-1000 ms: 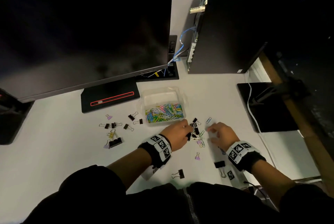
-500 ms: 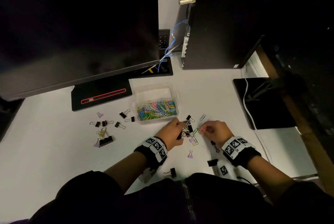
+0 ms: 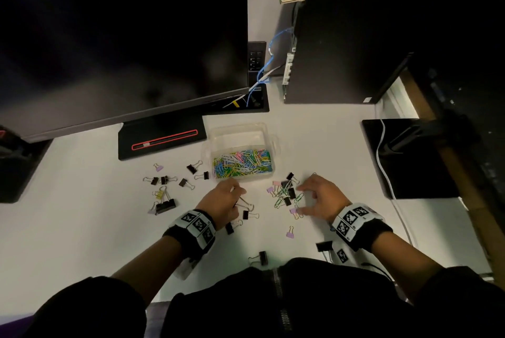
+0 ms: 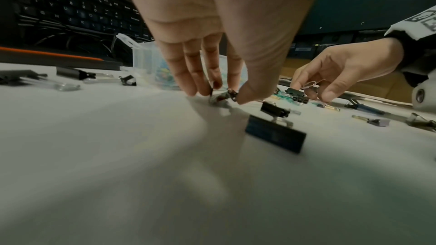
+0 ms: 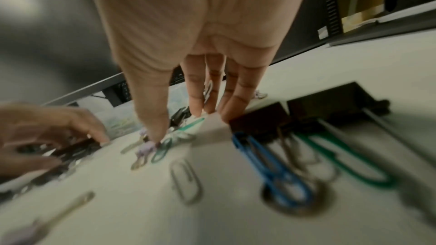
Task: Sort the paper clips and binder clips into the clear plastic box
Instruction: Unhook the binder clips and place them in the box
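The clear plastic box stands mid-table; coloured paper clips fill its near compartment and the far one shows none. My left hand is just in front of the box, thumb and fingers pinching a small black binder clip on the table. To the right my right hand arches over a mixed pile of clips, its thumb on a lilac binder clip. A pale paper clip is held between its fingers. More black binder clips lie by my left wrist.
Several loose binder clips are scattered left of the box, others near my body. A monitor on its base and a computer tower stand behind. A black pad with a white cable lies right.
My left hand has drawn back left from the pile, with binder clips now beside it. My right hand's thumb has spread out around the pile.
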Available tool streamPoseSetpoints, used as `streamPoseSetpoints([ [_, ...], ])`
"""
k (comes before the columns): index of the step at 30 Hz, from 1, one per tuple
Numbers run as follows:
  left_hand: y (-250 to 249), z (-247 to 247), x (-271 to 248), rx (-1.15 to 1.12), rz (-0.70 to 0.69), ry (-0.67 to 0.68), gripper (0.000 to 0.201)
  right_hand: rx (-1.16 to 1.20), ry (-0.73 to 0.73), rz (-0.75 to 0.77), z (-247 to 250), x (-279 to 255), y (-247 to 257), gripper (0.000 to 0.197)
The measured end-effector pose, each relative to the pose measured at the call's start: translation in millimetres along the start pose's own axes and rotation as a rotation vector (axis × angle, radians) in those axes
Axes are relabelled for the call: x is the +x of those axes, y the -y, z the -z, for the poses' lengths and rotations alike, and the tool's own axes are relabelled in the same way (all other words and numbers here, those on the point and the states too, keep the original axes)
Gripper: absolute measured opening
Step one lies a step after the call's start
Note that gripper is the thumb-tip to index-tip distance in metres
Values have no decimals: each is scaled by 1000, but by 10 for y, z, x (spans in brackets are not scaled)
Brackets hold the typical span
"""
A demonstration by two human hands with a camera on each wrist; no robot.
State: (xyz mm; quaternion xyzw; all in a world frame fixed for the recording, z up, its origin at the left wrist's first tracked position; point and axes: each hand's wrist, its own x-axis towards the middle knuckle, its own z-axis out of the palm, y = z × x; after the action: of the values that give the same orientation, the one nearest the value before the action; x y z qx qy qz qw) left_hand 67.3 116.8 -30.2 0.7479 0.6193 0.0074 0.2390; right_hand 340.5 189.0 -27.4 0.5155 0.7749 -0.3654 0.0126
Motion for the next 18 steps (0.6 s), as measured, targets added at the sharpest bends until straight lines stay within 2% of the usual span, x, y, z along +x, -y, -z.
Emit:
streamPoseSetpoints([
  [2,-69,-11,-2,76,-90,-52,47,-20,27,25,-37,-24,-26,68],
  [4,-185,-19,27,144,-151,-78,44,-24,21,39,-73,-36,-49,69],
  [7,-442,-9,122,120,-217,-98,40,5,-25,66,-117,-71,-61,52],
  [12,-798,9,413,73,-242,33,46,95,-94,61,-177,-131,-31,24],
  [18,-913,-85,575,59,-190,154,44,82,-95,21,-172,-141,61,11],
])
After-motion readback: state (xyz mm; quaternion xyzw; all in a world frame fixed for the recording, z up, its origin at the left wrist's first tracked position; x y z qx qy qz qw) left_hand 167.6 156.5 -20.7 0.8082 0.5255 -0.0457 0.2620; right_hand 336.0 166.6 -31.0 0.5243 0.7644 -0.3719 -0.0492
